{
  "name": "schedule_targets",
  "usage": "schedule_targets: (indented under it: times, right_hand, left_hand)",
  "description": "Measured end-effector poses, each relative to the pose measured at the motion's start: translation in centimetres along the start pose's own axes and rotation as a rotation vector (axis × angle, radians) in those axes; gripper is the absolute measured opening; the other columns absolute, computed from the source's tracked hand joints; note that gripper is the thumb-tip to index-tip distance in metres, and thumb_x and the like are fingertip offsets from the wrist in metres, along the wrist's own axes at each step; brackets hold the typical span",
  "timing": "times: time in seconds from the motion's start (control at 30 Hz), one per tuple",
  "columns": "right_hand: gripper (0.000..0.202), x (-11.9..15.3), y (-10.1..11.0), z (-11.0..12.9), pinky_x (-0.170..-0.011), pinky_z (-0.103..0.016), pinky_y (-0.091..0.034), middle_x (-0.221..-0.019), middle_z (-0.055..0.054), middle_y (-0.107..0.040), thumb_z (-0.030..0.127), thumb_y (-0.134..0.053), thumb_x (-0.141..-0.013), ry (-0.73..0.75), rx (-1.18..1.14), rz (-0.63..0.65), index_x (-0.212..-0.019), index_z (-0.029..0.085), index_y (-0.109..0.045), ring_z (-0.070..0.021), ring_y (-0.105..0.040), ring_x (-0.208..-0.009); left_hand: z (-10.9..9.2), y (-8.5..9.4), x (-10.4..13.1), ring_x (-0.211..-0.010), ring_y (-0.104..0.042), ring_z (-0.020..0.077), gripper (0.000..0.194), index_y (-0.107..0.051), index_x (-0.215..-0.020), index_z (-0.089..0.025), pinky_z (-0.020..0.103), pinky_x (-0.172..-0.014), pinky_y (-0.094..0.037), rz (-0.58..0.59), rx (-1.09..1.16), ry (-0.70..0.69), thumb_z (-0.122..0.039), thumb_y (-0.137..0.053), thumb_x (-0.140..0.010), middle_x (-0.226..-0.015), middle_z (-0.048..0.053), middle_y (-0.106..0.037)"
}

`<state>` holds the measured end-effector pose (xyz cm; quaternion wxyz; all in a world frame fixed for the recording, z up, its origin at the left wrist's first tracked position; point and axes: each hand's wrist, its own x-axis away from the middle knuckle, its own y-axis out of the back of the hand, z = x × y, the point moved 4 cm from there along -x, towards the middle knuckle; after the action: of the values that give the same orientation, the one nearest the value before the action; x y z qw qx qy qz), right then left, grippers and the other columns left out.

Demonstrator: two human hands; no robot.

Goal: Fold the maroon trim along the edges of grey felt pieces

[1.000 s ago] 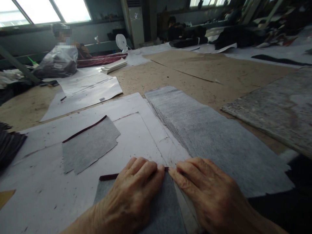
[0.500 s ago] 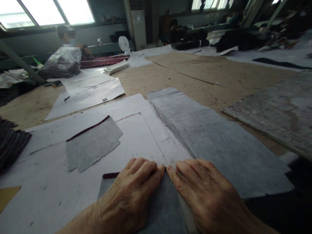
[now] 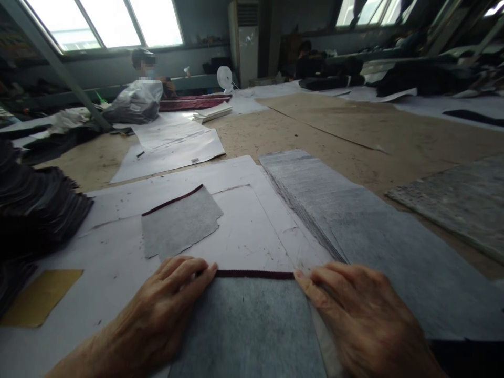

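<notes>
a: the left hand (image 3: 173, 296) has slid left along the dark red strip (image 3: 255, 274), away from the right hand (image 3: 354, 310), so more of the strip shows between them.
b: how do the hands stand?
a: both are curled, thumb tips at the strip's two ends. whether they pinch it or only press, i can't tell.
b: and the piece under them?
a: the gray piece (image 3: 252, 325) lies near, in the middle, between the hands, the strip along its far edge.
b: what's around it?
a: white paper (image 3: 114, 262) to the left, with another gray piece (image 3: 179, 223) just beyond the left hand, dark red along its far edge too. a stack of gray sheets (image 3: 346, 226) lies beyond the right hand.
b: farther out?
a: a tan piece (image 3: 43, 296) near left, a dark stack (image 3: 47, 205) beyond it, and a white fan (image 3: 224, 79) on the far side.
</notes>
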<state>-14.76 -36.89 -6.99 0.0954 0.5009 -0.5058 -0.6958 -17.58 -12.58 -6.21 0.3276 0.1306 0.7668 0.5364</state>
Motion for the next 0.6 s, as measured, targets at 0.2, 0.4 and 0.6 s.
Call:
schedule_targets:
  times: [0.2,0.4,0.6]
  right_hand:
    - [0.036,0.5,0.9,-1.6,-0.082,-0.038,-0.041,-0.095,-0.003,-0.062,0.006,-0.036,-0.084,-0.184,-0.034,-0.083,-0.108,0.022,-0.058,-0.0201,-0.055,-0.091]
    - [0.02,-2.9,1.1,-1.2,-0.067,-0.027,-0.051,-0.089,0.0,-0.066,0.026,-0.043,-0.088,-0.28,-0.189,-0.008,-0.096,0.023,-0.061,-0.0147,-0.063,-0.078]
    - [0.015,-4.6,-1.1,-0.1,-0.056,-0.025,-0.048,-0.071,0.001,-0.062,0.027,-0.049,-0.08,-0.376,-0.246,0.303,-0.071,0.022,-0.06,-0.0148,-0.061,-0.066]
  left_hand:
    - [0.4,0.3,1.0,-0.101,-0.046,0.022,0.048,-0.041,-0.13,-0.016,0.041,-0.082,-0.047,-0.073,0.035,0.04,-0.002,-0.035,-0.084,-0.109,0.012,-0.049]
    - [0.4,0.3,1.0,-0.096,-0.048,0.0212,0.04,-0.047,-0.122,-0.015,0.042,-0.082,-0.044,-0.084,0.036,0.062,-0.004,-0.037,-0.084,-0.105,0.011,-0.051]
    - [0.6,0.3,1.1,-0.087,-0.048,0.0206,0.035,-0.049,-0.116,-0.013,0.041,-0.077,-0.043,-0.095,0.012,0.105,-0.006,-0.038,-0.083,-0.099,0.011,-0.052]
